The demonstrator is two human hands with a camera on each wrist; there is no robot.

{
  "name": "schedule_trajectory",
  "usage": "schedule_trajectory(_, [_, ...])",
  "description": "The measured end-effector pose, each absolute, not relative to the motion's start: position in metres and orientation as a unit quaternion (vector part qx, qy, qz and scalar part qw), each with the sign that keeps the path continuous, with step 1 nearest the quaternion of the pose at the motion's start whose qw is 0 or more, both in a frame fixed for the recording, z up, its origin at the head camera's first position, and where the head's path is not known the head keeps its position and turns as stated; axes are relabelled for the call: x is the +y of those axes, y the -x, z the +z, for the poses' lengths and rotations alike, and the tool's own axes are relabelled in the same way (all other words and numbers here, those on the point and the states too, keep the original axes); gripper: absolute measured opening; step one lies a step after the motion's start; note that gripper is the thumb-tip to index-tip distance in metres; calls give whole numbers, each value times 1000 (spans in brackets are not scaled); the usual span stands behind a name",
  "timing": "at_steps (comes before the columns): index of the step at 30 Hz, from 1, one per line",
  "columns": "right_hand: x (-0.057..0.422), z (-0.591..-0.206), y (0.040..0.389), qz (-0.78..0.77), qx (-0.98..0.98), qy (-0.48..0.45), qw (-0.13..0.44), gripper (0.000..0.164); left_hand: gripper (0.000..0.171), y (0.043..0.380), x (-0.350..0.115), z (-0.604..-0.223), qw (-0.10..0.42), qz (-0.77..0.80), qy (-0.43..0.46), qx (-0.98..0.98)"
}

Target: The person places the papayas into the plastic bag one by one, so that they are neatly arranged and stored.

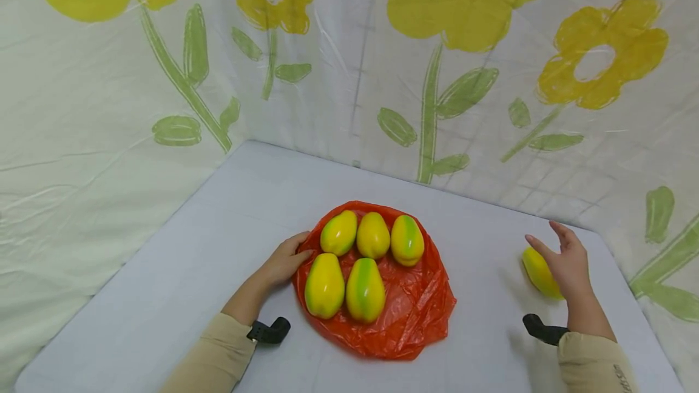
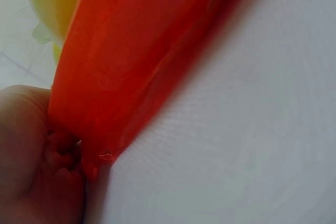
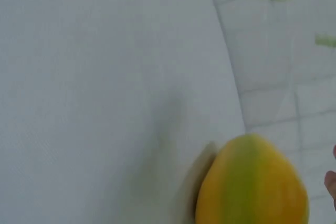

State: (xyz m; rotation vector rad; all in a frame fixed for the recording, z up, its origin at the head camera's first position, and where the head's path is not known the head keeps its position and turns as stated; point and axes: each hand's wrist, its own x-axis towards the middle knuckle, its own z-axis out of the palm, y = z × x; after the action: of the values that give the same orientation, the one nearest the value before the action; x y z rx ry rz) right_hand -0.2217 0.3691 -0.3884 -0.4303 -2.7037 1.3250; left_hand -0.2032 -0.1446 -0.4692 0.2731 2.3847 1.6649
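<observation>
A red plastic bag (image 1: 412, 311) lies spread on the table, with several yellow-green papayas (image 1: 373, 235) resting on it in two rows. My left hand (image 1: 285, 259) pinches the bag's left edge between thumb and fingers. Close up in the left wrist view, that hand (image 2: 26, 150) holds a fold of the red plastic (image 2: 121, 61). At the right, my right hand (image 1: 570, 262) hovers over a single papaya (image 1: 540, 273) with thumb and fingers spread apart. In the right wrist view this papaya (image 3: 252, 187) stands apart from the fingertips (image 3: 331, 182); most of the hand is out of frame.
The white tabletop (image 1: 213, 247) spans the space between the bag and the lone papaya. Behind its back edge hangs a pale curtain (image 1: 338, 108) printed with yellow flowers. Black straps with camera mounts (image 1: 271, 331) sit on both wrists.
</observation>
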Motion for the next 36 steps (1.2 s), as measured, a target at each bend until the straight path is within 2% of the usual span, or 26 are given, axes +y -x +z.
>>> schedule_trajectory(9, [408, -398, 224, 419, -883, 211, -6, 92, 40, 204, -146, -471, 105, 564, -94, 814])
schedule_trajectory(18, [421, -417, 225, 400, -890, 206, -78, 97, 40, 203, -145, -469, 111, 571, -90, 809])
schedule_trajectory(27, [419, -424, 220, 374, -892, 236, -94, 95, 41, 200, -141, -459, 111, 563, -92, 813])
schedule_trajectory(36, [419, -430, 221, 390, -885, 236, -89, 92, 40, 204, -143, -470, 104, 561, -80, 817])
